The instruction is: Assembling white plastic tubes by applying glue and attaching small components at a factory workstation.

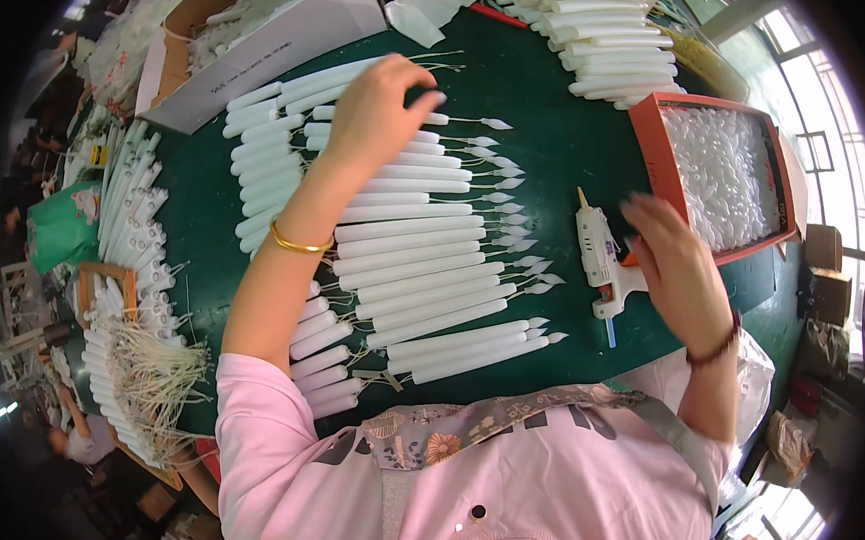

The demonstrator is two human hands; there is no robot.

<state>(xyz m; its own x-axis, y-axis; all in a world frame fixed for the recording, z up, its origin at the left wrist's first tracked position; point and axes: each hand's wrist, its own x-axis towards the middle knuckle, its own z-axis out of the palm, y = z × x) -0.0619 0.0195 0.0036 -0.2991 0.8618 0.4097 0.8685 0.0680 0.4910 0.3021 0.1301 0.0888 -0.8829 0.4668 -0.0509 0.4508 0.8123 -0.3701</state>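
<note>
My left hand (pixel 385 106) is over the far end of a row of white taper candles (pixel 414 254), fingers bent, thumb apart from them. I see nothing held in it, though its palm is hidden. Most candles in this row have thin wires at their right ends, tipped with small white flame-shaped pieces (pixel 504 184). On the right, my right hand (pixel 682 268) is above the handle of a white glue gun (pixel 600 249), fingers stretched and slightly blurred, holding nothing. The gun lies on the green table with its nozzle pointing away and a blue glue stick out of its back.
A red box (pixel 644 149) full of clear-white flame-shaped pieces stands at the right. More white candles (pixel 611 45) are piled at the back. A cardboard box (pixel 268 51) is at the back left. Wired candles (pixel 140 352) and a green bag (pixel 63 226) lie farther left.
</note>
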